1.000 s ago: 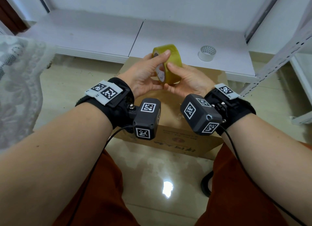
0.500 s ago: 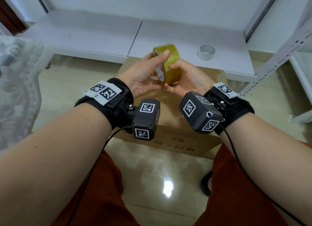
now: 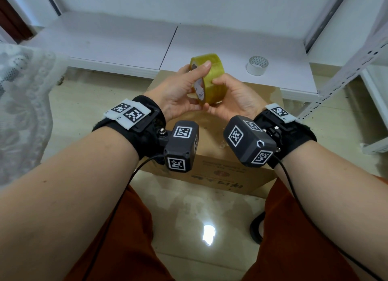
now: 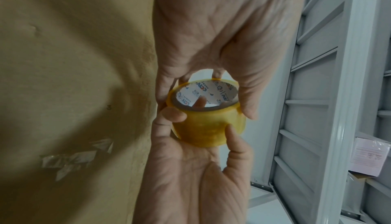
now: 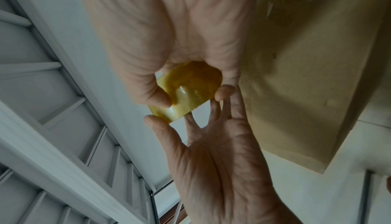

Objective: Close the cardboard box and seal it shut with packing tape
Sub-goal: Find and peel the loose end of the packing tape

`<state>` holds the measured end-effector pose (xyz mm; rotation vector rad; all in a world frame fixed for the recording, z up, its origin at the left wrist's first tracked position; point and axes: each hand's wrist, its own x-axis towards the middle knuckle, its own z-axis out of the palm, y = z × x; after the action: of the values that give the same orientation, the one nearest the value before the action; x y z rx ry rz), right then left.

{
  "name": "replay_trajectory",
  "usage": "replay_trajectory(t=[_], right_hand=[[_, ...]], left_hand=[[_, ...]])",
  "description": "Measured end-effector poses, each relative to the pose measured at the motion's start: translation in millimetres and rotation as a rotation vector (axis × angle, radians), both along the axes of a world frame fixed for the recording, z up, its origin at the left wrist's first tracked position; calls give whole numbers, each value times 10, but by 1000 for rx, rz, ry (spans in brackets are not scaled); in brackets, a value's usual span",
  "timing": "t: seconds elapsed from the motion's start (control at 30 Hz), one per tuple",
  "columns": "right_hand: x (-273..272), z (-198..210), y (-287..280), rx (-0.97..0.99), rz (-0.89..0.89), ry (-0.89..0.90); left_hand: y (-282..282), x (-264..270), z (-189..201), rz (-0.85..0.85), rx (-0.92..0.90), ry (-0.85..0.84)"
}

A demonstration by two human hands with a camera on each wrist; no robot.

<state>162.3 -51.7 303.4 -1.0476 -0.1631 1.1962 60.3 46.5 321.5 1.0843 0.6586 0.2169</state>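
**Both hands on the tape roll, hunting for the free end above the closed box**

Head view: we hold the yellowish translucent roll of packing tape (image 3: 207, 79) on edge, lifted above the far part of the brown cardboard box (image 3: 212, 171), which sits on the floor between our knees with its top flaps down. Our left hand (image 3: 178, 94) grips the roll from the left, thumb across its upper rim and fingers behind. Our right hand (image 3: 233, 98) wraps the right side, thumb pressed on the outer band. We judge this two-handed hold serves to steady the roll while one thumb feels for the loose end; no free strip shows. A 2nd, white roll of tape (image 3: 257, 65) stands apart on the low white shelf (image 3: 126, 43) at the far right, untouched.

Left wrist view: the roll (image 4: 206, 119) shows its printed white core, open side toward us. Our left hand (image 4: 211, 35) pinches the rim from above; our right hand (image 4: 196, 169) cups it from below, thumb laid on the band. The box (image 4: 74, 77) fills the left, with torn remnants of old clear tape (image 4: 76, 160) stuck on it.

Right wrist view: our right hand (image 5: 173, 32) closes round the roll (image 5: 188, 90), and our left hand (image 5: 215, 160) meets it from the opposite side, fingertips at the edge. The box (image 5: 306, 85) lies at the right. Sealing has not yet begun.
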Motion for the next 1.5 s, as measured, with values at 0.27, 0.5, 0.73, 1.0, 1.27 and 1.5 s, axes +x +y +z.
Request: replay_trajectory(t=[0.27, 0.5, 0.73, 1.0, 1.27, 1.5], right_hand=[[-1, 32, -11, 0, 7, -22], [-31, 28, -37, 41, 12, -9], [-36, 6, -18, 29, 0, 21], [-21, -3, -12, 36, 5, 12], [-9, -18, -12, 56, 22, 5], [-9, -39, 12, 45, 12, 8]], left_hand=[[-3, 12, 2, -9, 13, -12], [-2, 15, 10, -2, 30, -7], [2, -6, 7, -3, 12, 10], [2, 5, 8, -10, 26, 1], [0, 0, 7, -4, 26, 6], [11, -3, 16, -3, 28, 16]])
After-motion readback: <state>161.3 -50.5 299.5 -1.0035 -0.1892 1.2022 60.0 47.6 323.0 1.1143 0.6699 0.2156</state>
